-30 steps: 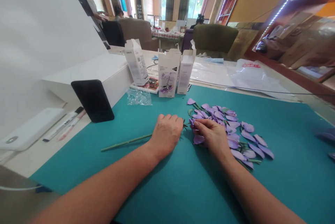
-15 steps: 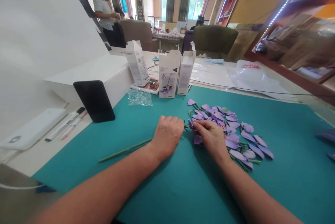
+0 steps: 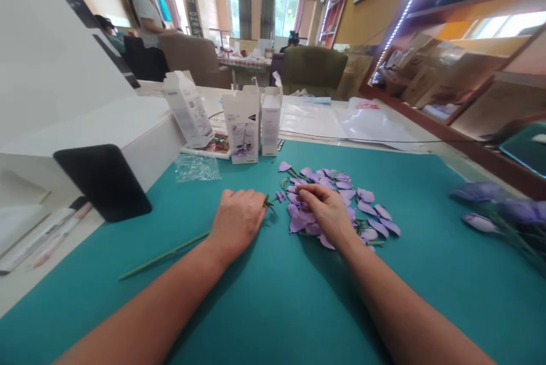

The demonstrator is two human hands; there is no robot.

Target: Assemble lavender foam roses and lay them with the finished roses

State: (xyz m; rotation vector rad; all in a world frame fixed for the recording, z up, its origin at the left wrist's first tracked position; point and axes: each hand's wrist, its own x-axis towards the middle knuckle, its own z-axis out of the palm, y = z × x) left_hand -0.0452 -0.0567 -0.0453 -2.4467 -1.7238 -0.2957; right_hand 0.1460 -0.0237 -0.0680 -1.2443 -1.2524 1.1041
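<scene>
My left hand point(image 3: 239, 222) is closed around a green artificial flower stem point(image 3: 164, 257), whose long end slants down to the left across the mat. Past my left knuckles the tip shows green sepals and a small purple flower centre point(image 3: 280, 196). My right hand point(image 3: 330, 211) is over the near side of a pile of purple petals point(image 3: 305, 220), thumb and forefinger brought together. What those fingertips hold, if anything, is hidden among the petals. Loose petals point(image 3: 375, 220) and green stem pieces lie around the right side of the pile.
A teal mat point(image 3: 264, 297) covers the table. White boxes point(image 3: 242, 126) stand behind, beside crumpled clear plastic point(image 3: 197, 169). A black tablet-like panel point(image 3: 102, 183) leans at left, near pens point(image 3: 38, 245). Assembled purple flowers point(image 3: 507, 211) lie at far right. A person point(image 3: 147, 12) stands in the background.
My right hand has come away from the flower tip and moved over the petals. The small purple centre now shows uncovered beyond my left hand. The view has turned to the right.
</scene>
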